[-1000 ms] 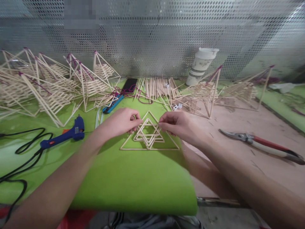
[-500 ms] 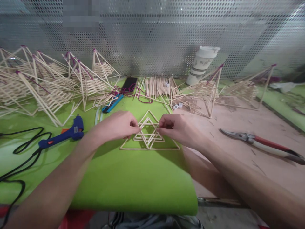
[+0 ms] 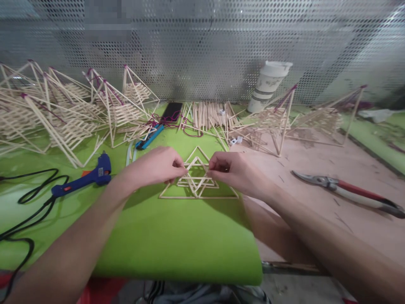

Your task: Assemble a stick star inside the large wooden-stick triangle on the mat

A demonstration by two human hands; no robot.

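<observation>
A flat frame of thin wooden sticks (image 3: 183, 197), a large triangle with smaller overlapping triangles inside, lies on the green mat (image 3: 177, 240) in front of me. My left hand (image 3: 163, 166) pinches the left side of the inner sticks between thumb and fingers. On the opposite side, my right hand (image 3: 232, 169) is closed the same way, its fingertips at the inner triangles' right edge. Both hands partly cover the sloping sides of the large triangle. The exact piece under each fingertip is too small to make out.
A blue glue gun (image 3: 82, 179) with a black cable lies left. Red-handled pruning shears (image 3: 344, 188) rest right. Behind are a blue utility knife (image 3: 149, 137), a pile of sticks (image 3: 209, 115), a white cup (image 3: 268, 86) and several stick pyramids (image 3: 71, 122) with purple thread.
My right hand has shifted very slightly left along the inner sticks. My left hand and the wooden stick frame look almost unmoved.
</observation>
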